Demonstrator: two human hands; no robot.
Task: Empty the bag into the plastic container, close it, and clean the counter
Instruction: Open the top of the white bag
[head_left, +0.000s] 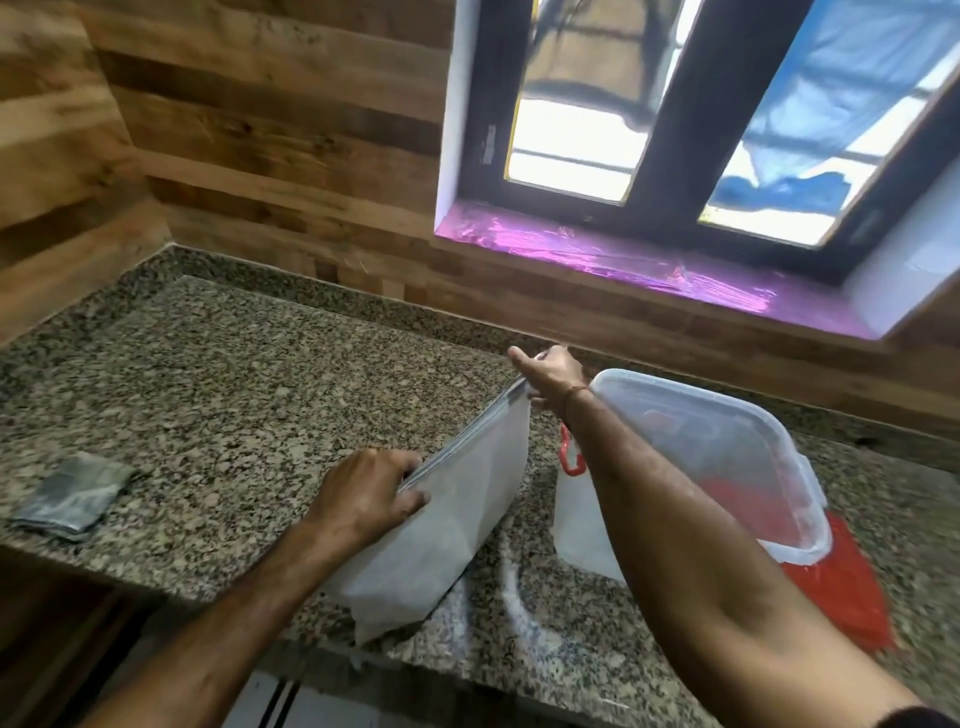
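Note:
A frosted white zip bag (441, 525) stands on the speckled granite counter (249, 384), its sealed top edge running up and to the right. My left hand (363, 493) grips the near end of that top edge. My right hand (548, 376) pinches the far end of the same edge. To the right sits a clear plastic container (727, 457) with a red base and a red latch (569, 457); my right forearm crosses in front of it. Its clear lid is tilted. The bag's contents are hidden.
A folded grey cloth (72, 496) lies at the left near the counter's front edge. Wood-panelled walls close the back and left. A window with a purple sill (623, 265) is above the back right. A wet streak (511, 582) marks the counter by the bag.

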